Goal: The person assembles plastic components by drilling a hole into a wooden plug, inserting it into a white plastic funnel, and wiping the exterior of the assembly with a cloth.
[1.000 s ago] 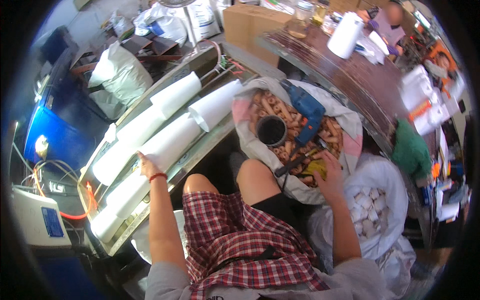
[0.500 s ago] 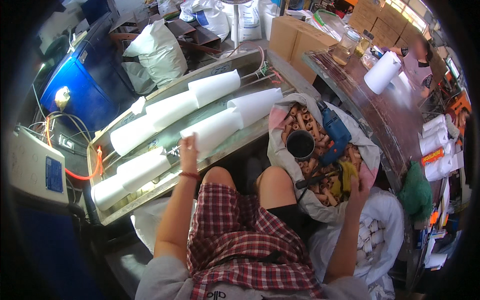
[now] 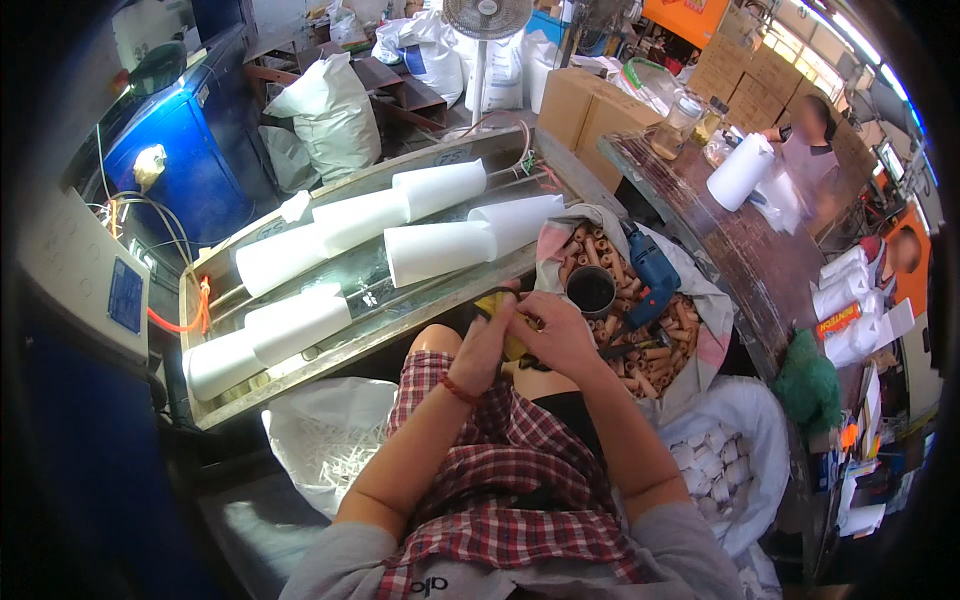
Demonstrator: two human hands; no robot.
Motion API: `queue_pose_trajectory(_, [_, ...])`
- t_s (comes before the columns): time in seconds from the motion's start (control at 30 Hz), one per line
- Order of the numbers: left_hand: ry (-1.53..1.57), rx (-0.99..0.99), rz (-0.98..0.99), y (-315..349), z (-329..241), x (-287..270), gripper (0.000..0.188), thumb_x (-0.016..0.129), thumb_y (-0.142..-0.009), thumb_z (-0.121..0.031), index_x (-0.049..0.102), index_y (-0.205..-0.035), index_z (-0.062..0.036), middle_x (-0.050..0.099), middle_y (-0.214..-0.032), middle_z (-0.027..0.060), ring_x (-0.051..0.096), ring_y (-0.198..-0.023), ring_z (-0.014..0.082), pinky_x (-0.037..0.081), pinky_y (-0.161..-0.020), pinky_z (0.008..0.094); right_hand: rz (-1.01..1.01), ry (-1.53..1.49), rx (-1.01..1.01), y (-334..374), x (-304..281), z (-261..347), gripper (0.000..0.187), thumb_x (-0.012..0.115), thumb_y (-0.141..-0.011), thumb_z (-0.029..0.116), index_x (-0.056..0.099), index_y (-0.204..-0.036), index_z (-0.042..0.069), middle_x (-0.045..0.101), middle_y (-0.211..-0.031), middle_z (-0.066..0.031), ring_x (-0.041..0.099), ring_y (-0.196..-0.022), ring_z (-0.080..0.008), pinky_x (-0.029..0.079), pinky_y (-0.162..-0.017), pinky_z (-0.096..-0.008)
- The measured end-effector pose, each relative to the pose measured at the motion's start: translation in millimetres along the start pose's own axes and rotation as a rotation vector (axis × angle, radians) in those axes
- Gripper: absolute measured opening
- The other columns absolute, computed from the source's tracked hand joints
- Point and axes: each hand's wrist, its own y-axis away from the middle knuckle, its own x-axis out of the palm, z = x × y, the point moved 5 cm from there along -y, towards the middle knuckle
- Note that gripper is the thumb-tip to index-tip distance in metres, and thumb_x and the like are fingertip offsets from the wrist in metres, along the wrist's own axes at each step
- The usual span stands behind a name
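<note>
My left hand (image 3: 480,345) and my right hand (image 3: 556,332) meet above my lap, fingers closed around a yellow-and-black soft thing (image 3: 514,346). Most of it is hidden by the fingers, so its exact kind cannot be made out. Just beyond my right hand stands an open sack (image 3: 712,348) full of short brown tubes (image 3: 655,362). A dark round cup (image 3: 591,290) and a blue power drill (image 3: 655,272) lie on the tubes. White paper rolls (image 3: 440,250) sit in rows on rods across a wooden-framed trough (image 3: 395,318) to the left.
A white bag of paper shreds (image 3: 345,440) stands left of my legs, a sack of white pieces (image 3: 715,465) at right. A dark table (image 3: 690,215) with jars (image 3: 677,125) runs along the right. Two people are beyond it. A standing fan (image 3: 487,18) is at the back.
My left hand has left the paper rolls and come to my lap. My right hand has brought the yellow-and-black soft thing from the tube sack to meet it. The view has tilted up.
</note>
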Motion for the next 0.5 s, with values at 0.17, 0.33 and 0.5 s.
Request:
queue_pose_trajectory(0.17, [0.573, -0.356, -0.257, 23.6, 23.3, 22.8, 0.03, 0.055, -0.093, -0.029, 0.055, -0.107, -0.0027, 0.062, -0.093, 0.0057, 0.061, -0.085, 0.0189, 0.05, -0.078, 0.0328, 0.171, -0.59, 0.473, -51.2, -36.7, -63.4, 0.027, 0.063, -0.085, 0.02, 0.064, -0.109, 0.007, 0.064, -0.094, -0.0032, 0.058, -0.078, -0.0128, 0.047, -0.067, -0.0273])
queue_pose_trajectory(0.33, [0.108, -0.605, 0.136, 99.3, 40.7, 153.3, 0.029, 0.052, -0.091, -0.024, 0.055, -0.112, -0.004, 0.063, -0.097, 0.0099, 0.06, -0.09, 0.0198, 0.047, -0.082, 0.0332, -0.488, -0.785, 0.548, -103.5, -159.9, -166.0, 0.022, 0.057, -0.087, 0.025, 0.062, -0.091, 0.003, 0.063, -0.086, -0.0075, 0.06, -0.074, -0.0149, 0.047, -0.056, -0.0287])
queue_pose_trajectory(0.5, [-0.033, -0.308, 0.625, 135.3, 26.7, 178.9, 0.022, 0.051, -0.093, -0.016, 0.058, -0.104, 0.0015, 0.063, -0.096, 0.0106, 0.06, -0.085, 0.0186, 0.046, -0.075, 0.0326, -0.297, -0.399, 0.664, -121.4, -166.1, -198.1, 0.017, 0.062, -0.08, 0.022, 0.063, -0.09, 0.009, 0.063, -0.084, -0.002, 0.061, -0.073, -0.0129, 0.05, -0.059, -0.0261])
